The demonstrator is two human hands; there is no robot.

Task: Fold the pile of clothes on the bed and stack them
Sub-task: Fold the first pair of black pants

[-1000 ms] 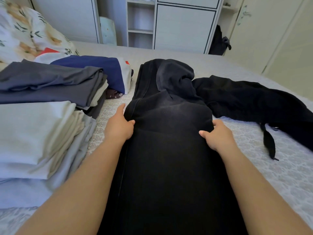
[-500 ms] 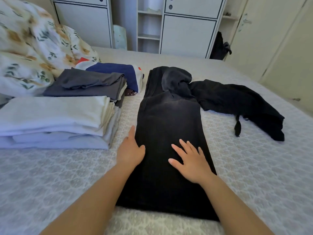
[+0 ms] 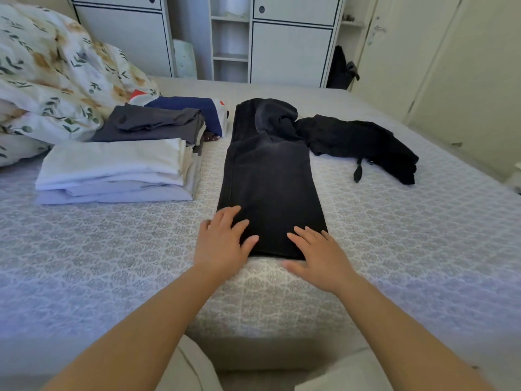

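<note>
A pair of black trousers lies lengthwise on the bed, folded leg on leg, with its waist end bunched at the far side. My left hand rests flat on the near left corner of the hem, fingers straight. Flat on the near right corner lies my right hand, its fingers spread. A second black garment with a dangling strap lies crumpled to the right of the trousers. At the left stands a stack of folded white clothes, with folded grey clothes and a navy item behind it.
A floral duvet is heaped at the far left. White cupboards and a narrow shelf unit stand beyond the bed. A dark bag hangs by the cupboard. The bed's near edge is just in front of my knees.
Both hands slid down the trousers from the middle to the near hem, smoothing the fabric. My view pulled back, so more of the bed shows.
</note>
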